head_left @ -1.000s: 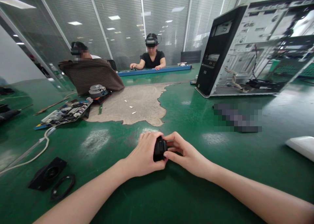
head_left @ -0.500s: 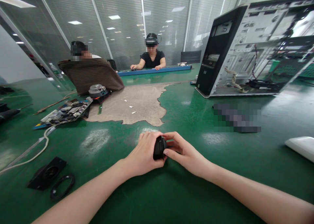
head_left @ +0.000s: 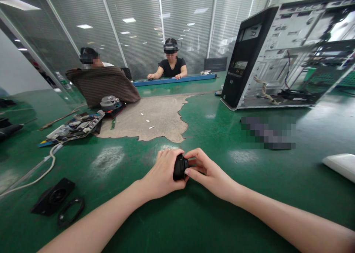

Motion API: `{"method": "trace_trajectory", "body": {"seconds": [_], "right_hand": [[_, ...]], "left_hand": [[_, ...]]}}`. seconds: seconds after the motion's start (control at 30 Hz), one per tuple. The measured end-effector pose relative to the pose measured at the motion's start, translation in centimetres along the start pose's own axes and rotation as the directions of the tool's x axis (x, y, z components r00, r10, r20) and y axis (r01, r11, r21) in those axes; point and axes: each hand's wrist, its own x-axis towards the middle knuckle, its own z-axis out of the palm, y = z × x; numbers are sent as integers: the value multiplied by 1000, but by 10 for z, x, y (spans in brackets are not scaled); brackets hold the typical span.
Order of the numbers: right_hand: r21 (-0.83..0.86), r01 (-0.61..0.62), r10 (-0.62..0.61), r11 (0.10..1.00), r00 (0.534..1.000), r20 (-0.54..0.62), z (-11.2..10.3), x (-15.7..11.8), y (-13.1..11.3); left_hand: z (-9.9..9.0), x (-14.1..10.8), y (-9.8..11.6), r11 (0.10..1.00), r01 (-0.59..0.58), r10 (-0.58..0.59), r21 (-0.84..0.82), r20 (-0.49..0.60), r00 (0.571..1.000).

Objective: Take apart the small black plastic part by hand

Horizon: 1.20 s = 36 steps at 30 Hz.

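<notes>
In front of me, low over the green table, my left hand (head_left: 165,173) is wrapped round a small black part (head_left: 179,167) with a rounded body and a stepped rim. My right hand (head_left: 206,170) grips the rim from the right, thumb at the front and fingers at the back. The far side of the part is hidden by my hands, and its exact kind cannot be made out. At the lower left lie a black square piece with a round centre (head_left: 54,197) and a thin black ring (head_left: 70,211), apart from both hands.
An opened computer case (head_left: 249,61) stands at the right. A circuit board (head_left: 74,127), a white cable (head_left: 51,159) and a brown cloth-covered object (head_left: 102,83) are on the left. A white object (head_left: 342,166) sits at the right edge. Two people sit across the table.
Both hands keep hold of the black part in almost the same place. The right fingers have shifted very slightly at its rim.
</notes>
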Motion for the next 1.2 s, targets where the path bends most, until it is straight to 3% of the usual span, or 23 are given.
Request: {"method": "trace_trajectory", "body": {"seconds": [0.37, 0.77, 1.0, 1.2], "right_hand": [[-40, 25, -26, 999, 1000, -10, -1, -1, -2], [-36, -33, 33, 999, 999, 0, -2, 1, -1], [-54, 36, -36, 998, 999, 5, -1, -2, 0], [-22, 23, -24, 999, 999, -22, -1, 1, 1]], "left_hand": [[0, -1, -1, 1000, -3, 3, -8, -5, 1000], [1, 0, -1, 1000, 6, -6, -15, -9, 1000], [1, 0, -1, 999, 11, -11, -31, 2, 1000], [2, 0, -1, 1000, -3, 3, -3, -12, 1000]]}}
